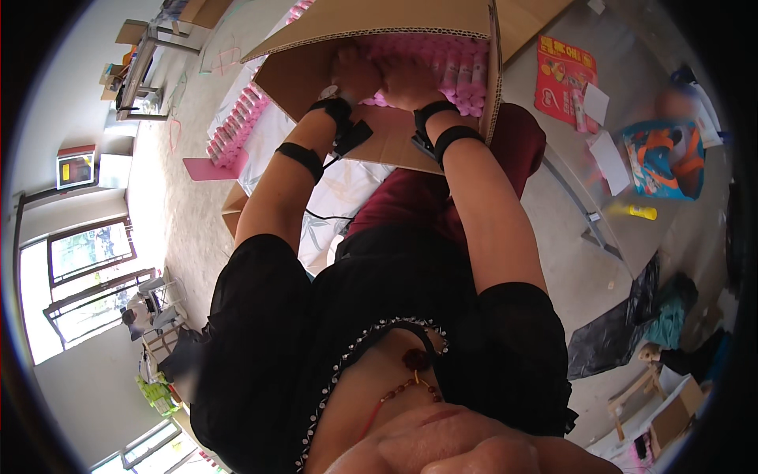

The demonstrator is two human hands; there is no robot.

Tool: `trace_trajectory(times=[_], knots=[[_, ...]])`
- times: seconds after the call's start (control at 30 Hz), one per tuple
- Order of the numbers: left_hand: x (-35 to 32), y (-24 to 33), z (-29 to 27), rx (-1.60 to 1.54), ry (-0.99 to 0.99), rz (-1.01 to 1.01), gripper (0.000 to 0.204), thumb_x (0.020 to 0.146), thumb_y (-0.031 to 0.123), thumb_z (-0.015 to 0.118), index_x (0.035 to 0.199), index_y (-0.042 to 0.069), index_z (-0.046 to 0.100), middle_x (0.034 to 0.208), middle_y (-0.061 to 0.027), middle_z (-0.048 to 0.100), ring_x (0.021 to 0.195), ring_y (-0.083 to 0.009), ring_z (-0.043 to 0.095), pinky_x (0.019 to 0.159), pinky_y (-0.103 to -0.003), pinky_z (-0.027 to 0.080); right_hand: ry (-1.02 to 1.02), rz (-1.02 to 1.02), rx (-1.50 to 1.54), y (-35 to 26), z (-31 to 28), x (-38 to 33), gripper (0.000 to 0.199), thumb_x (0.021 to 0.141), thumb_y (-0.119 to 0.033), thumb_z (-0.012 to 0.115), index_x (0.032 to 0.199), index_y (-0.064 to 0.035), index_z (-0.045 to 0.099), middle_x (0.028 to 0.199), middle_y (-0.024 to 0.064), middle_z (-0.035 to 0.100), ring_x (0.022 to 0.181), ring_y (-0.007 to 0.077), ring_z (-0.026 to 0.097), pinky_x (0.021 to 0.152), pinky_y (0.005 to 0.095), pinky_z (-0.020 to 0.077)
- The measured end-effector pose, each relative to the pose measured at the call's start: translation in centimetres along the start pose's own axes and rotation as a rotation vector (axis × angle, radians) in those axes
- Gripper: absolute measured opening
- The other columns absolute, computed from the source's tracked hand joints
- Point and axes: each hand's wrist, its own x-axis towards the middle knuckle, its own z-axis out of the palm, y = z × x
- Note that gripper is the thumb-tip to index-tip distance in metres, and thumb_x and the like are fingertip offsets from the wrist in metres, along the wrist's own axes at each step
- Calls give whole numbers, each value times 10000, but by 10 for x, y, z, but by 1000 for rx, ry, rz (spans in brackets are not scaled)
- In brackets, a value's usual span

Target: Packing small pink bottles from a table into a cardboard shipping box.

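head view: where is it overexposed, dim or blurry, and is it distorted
In the head view, windows at left glare near white; the left hand and right hand look dim inside the shaded cardboard box; the patch just above the blue bag is smeared; the fisheye bows straight edges toward its dark rim.

Tubes in the carton, bag to its right

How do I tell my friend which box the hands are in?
Find the dark red trousers. Just beyond them, at the picture's top, is a big brown cardboard box, open toward the person. What sets it apart from other boxes: the left hand and right hand are inside it, near bunched pink tubes.
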Motion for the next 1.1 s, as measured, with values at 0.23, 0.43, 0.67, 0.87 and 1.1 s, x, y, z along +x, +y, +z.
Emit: trace_trajectory(times=[0.23,0.43,0.67,0.87,1.1], knots=[[-25,-11,-39,-125,54,283,434,858,336,659,1239,129,663,1250,-144,641,1260,-353,539,1032,-542,418,-64,83,-15,-1,-6,-6,521,927,-428,551,1388,-184,554,1320,92,623,1229,298,568,1041,516,393],[-41,-17,-33,-534,-51,149,662,731,127,778,1351,127,547,1126,-148,678,1063,-369,642,970,-537,456,-31,33,-14,0,-9,-5,505,942,-476,540,1369,-207,569,1300,92,641,1195,329,592,1035,515,413],[-36,-20,-1,-460,200,220,323,857,136,575,1155,94,692,1178,-168,670,1169,-345,596,947,-526,463,-144,42,139,-8,-21,2,407,931,-455,555,1208,-181,673,1173,97,692,1120,340,634,979,519,468],[-31,-9,4,-545,3,100,275,839,123,570,1058,41,717,1236,-169,637,1188,-311,584,979,-508,439,-145,-91,74,-9,-18,9,341,936,-367,508,1108,-137,691,1163,93,689,1119,316,627,944,520,469],[-45,20,-3,-516,471,-148,308,805,98,572,1088,28,671,1225,-198,609,1136,-377,533,969,-442,456,-57,-13,88,4,-6,17,383,963,-337,429,1115,-140,720,1234,84,667,1184,281,593,1028,515,390]])
